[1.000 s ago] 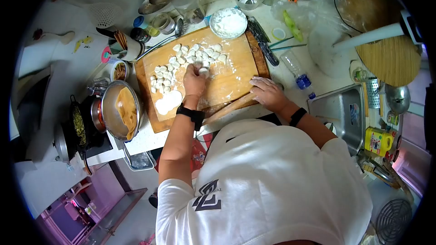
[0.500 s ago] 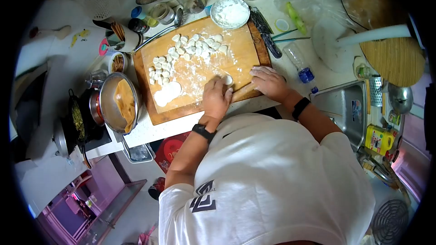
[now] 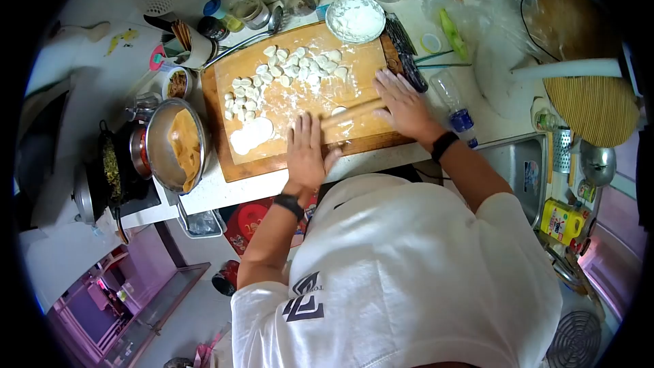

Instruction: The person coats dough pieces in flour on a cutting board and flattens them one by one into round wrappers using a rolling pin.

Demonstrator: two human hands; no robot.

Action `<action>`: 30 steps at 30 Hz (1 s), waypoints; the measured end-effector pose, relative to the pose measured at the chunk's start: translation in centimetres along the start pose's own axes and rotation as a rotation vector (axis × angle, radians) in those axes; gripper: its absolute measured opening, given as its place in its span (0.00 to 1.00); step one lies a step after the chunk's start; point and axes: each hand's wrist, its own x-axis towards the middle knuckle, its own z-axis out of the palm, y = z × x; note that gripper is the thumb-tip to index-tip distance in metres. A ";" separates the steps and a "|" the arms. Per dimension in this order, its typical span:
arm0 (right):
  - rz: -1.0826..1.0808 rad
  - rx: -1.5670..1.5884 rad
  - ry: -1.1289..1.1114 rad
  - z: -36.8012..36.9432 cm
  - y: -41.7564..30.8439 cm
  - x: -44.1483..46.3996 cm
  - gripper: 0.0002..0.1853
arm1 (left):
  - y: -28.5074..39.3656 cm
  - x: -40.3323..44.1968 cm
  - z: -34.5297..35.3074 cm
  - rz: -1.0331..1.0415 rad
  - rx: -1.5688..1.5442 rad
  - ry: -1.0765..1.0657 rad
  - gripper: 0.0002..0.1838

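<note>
My left hand [image 3: 306,153] lies flat with fingers stretched forward at the left end of a thin wooden rolling pin [image 3: 354,113]. On the pin's right end rests my right hand [image 3: 407,108], palm down and fingers extended. Under the pin a small white dough disc [image 3: 338,110] shows in part. All this is on a floured wooden board [image 3: 228,75]. Many small dough lumps [image 3: 300,65] lie across its far and left side. Flat round dough wrappers [image 3: 252,136] overlap near the left edge.
A bowl of flour [image 3: 355,19] stands at the board's far edge. Left of the board are a metal basin [image 3: 157,136] and a small bowl of brown food [image 3: 177,84]. To the right are a plastic bottle [image 3: 461,119] and the sink [image 3: 514,163].
My left hand has gone from curled fingers beside the disc to lying flat at the pin's end. The pin and my right hand have moved forward, and the pin now crosses the disc.
</note>
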 end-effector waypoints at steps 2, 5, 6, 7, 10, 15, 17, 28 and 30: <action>0.020 0.019 -0.069 0.5 0.5 -1.6 0.39 | 1.7 -1.5 -1.5 0.034 0.048 -0.115 0.54; 0.009 0.017 -0.110 1.9 1.8 -0.7 0.40 | 1.5 -0.3 -1.4 0.040 0.072 -0.090 0.55; 0.043 0.008 -0.061 1.8 1.9 0.7 0.39 | 0.9 1.4 -1.1 0.030 0.075 -0.030 0.55; 0.080 -0.003 -0.010 1.9 1.9 1.8 0.39 | 0.6 2.9 -0.9 -0.029 0.120 -0.024 0.55; 0.060 0.008 0.024 0.9 1.5 2.3 0.39 | -0.6 3.7 0.3 -0.067 0.120 0.016 0.54; -0.004 0.074 -0.159 0.4 1.3 -1.4 0.38 | 2.3 -1.9 -1.3 0.042 0.089 -0.169 0.58; -0.026 0.054 -0.117 1.4 2.1 0.4 0.38 | 1.8 0.4 -1.7 0.034 0.074 -0.143 0.56; -0.050 0.056 -0.105 0.4 1.8 -0.5 0.40 | 1.4 -1.1 -1.0 0.019 0.082 -0.155 0.53; -0.011 0.056 -0.049 1.3 2.5 2.0 0.40 | 0.2 1.6 -0.7 -0.003 0.114 -0.013 0.52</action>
